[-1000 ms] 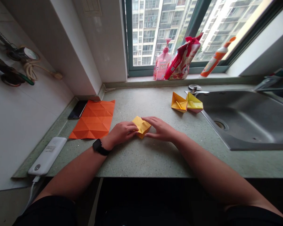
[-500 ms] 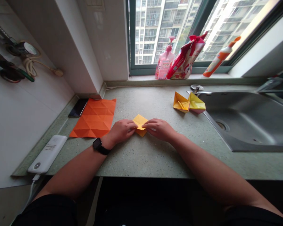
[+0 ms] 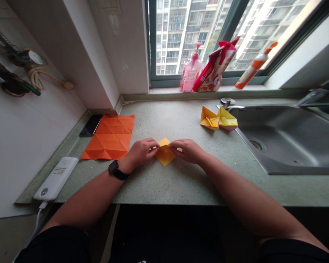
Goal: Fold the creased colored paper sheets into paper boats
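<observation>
Left hand (image 3: pixel 141 152) and right hand (image 3: pixel 188 151) pinch the yellow origami (image 3: pixel 165 157) left of the sink (image 3: pixel 290 146); a slip could skew the fold.

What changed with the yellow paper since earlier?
The yellow origami paper now sits slightly nearer the person and lies wider, as a diamond. The right hand has drawn slightly rightward; the left hand stays on it. The orange creased sheet and folded yellow pieces stayed put.
</observation>
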A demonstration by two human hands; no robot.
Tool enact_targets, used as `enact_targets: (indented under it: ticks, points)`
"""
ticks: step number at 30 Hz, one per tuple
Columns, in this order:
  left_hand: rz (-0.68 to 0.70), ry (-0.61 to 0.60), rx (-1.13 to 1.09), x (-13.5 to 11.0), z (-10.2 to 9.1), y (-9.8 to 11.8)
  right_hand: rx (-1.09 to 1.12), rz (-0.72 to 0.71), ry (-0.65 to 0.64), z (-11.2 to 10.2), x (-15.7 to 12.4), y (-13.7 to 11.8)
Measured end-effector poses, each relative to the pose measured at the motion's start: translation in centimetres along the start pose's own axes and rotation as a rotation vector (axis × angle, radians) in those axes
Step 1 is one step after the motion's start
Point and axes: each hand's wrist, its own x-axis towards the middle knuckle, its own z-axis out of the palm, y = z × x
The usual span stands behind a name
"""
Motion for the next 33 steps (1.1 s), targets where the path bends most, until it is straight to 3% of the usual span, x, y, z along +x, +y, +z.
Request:
enact_targets:
  ticks: [9,19,26,33]
  points:
    - [-0.079,0.022,-0.086,0.3,0.4,0.5,0.004,0.063,-0.013,0.3,0.1,0.0]
    - [-0.102,0.007,0.152,1.2,1.3,-0.4,-0.053,0.28,0.028,0.9,1.1,-0.6]
    - [-0.156,-0.015,0.271,1.6,1.7,-0.8,-0.116,0.281,0.042,1.6,1.6,-0.6]
    - [0.004,-0.03,0.262,1.3,1.7,-0.6,-0.164,0.286,0.059,2.3,1.5,-0.4]
